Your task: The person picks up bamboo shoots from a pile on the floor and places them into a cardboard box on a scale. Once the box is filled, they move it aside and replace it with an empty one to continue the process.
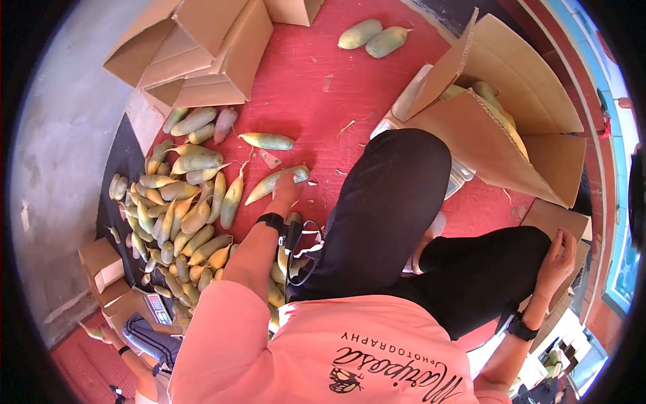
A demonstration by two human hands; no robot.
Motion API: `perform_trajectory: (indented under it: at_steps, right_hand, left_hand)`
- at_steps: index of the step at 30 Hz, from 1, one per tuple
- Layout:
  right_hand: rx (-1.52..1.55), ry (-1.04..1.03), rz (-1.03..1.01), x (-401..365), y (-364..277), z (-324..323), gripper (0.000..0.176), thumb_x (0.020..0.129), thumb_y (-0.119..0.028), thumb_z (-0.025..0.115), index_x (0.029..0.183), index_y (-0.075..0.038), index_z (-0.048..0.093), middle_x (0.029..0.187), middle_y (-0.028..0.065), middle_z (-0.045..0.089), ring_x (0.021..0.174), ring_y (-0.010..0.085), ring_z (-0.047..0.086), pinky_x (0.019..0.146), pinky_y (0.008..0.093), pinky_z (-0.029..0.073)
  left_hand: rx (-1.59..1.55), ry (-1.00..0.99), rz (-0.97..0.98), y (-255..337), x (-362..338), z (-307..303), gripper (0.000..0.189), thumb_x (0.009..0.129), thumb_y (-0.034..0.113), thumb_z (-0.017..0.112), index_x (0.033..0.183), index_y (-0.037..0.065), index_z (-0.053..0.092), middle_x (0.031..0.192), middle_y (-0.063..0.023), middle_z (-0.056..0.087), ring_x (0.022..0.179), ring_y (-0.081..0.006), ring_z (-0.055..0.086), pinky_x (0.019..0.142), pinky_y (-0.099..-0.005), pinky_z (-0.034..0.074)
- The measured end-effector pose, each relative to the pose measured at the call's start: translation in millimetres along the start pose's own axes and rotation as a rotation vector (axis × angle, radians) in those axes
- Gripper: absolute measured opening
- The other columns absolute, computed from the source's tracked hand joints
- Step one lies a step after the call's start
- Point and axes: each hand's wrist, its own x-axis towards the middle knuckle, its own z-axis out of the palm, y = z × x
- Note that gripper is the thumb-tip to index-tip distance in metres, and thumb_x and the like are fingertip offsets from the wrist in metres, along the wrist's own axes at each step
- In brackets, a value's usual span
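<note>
A bare grey surface (64, 141) runs along the far left, and below it open cardboard boxes (108, 264) stand beside a scale with a lit display (159, 310). At the lower-left edge another person's hand (108, 334) (a dark band circles the wrist) is at a pale radish (90, 331). Next comes a heap of green and yellowish radishes (182, 214), lying close together, some on black sheeting (111, 202) and some on the red floor covering (323, 101). Above the heap, a larger open carton (235, 57) lies tilted. Just right of the heap, the held radish (266, 187) lies slantwise low over the red surface, its thicker end under the left hand (287, 195), whose fingers (291, 177) are clenched on it; a loose radish (268, 141) rests just beyond. The red covering is creased and dotted with scraps (small pale bits, mostly near the hand), and two more radishes (374, 38) lie side by side at its far part. Past the dark-trousered legs (383, 209), a tall open box (498, 145) with radishes inside stands on a silvery platform (460, 180). The right hand (557, 264) rests on the bent knee, fingers released and loosely extended, near flatter cardboard (555, 222) and a blue-tiled edge (614, 269).
</note>
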Motion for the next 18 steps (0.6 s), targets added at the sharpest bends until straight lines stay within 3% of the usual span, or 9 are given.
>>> perform_trajectory:
  at_steps: [2, 4, 8, 13, 17, 18]
  right_hand:
    - [0.005, -0.01, 0.016, -1.4, 1.5, -0.3, 0.012, 0.091, -0.008, 0.054, 0.095, 0.002, 0.059, 0.089, 0.0141, 0.06, 0.082, 0.0281, 0.06, 0.075, 0.0329, 0.047]
    - [0.02, -0.016, 0.03, 0.4, -0.3, -0.8, 0.011, 0.091, -0.007, 0.054, 0.096, 0.002, 0.059, 0.089, 0.0139, 0.06, 0.081, 0.0273, 0.06, 0.075, 0.0324, 0.047]
    - [-0.01, -0.051, 0.033, 0.2, 2.4, -4.0, 0.01, 0.09, -0.006, 0.054, 0.094, 0.002, 0.06, 0.087, 0.0132, 0.06, 0.08, 0.0252, 0.06, 0.075, 0.0316, 0.047]
    - [-0.024, -0.076, 0.049, 3.1, -0.4, -3.3, 0.011, 0.091, -0.005, 0.053, 0.094, 0.003, 0.06, 0.088, 0.0121, 0.061, 0.081, 0.0235, 0.06, 0.075, 0.0305, 0.047]
    - [0.006, -0.101, 0.108, 7.0, -1.9, -1.4, 0.012, 0.091, -0.006, 0.053, 0.095, 0.003, 0.06, 0.088, 0.0114, 0.062, 0.081, 0.0215, 0.06, 0.075, 0.0302, 0.047]
    - [0.006, -0.108, 0.092, 7.8, -2.1, -1.1, 0.012, 0.091, -0.006, 0.053, 0.095, 0.003, 0.06, 0.088, 0.0114, 0.062, 0.081, 0.021, 0.06, 0.075, 0.0301, 0.047]
  left_hand:
    - [0.082, 0.026, 0.071, 12.1, 10.7, 8.0, 0.037, 0.08, 0.022, 0.058, 0.114, 0.008, 0.056, 0.122, -0.0185, 0.053, 0.119, -0.0345, 0.047, 0.095, -0.045, 0.041]
    - [0.216, -0.054, 0.017, 15.6, 24.8, 19.5, 0.044, 0.079, 0.02, 0.061, 0.121, 0.012, 0.05, 0.137, -0.0132, 0.04, 0.125, -0.0321, 0.04, 0.097, -0.0504, 0.038]
    - [0.372, 0.053, -0.019, 33.8, 16.6, 19.1, 0.045, 0.08, 0.02, 0.061, 0.122, 0.014, 0.048, 0.135, -0.0106, 0.04, 0.124, -0.0304, 0.04, 0.095, -0.0543, 0.037]
    - [0.447, -0.135, -0.064, 34.6, 17.2, 8.1, 0.045, 0.079, 0.027, 0.064, 0.12, 0.014, 0.049, 0.119, -0.0123, 0.047, 0.117, -0.0306, 0.045, 0.096, -0.0504, 0.038]
    - [0.407, -0.139, -0.083, 35.7, 21.6, -2.1, 0.047, 0.079, 0.029, 0.065, 0.12, 0.014, 0.048, 0.121, -0.0131, 0.046, 0.117, -0.0301, 0.045, 0.098, -0.0496, 0.038]
    - [0.467, -0.028, -0.05, 32.0, 29.2, -5.0, 0.05, 0.078, 0.03, 0.065, 0.122, 0.014, 0.047, 0.126, -0.013, 0.043, 0.121, -0.0305, 0.042, 0.099, -0.0499, 0.037]
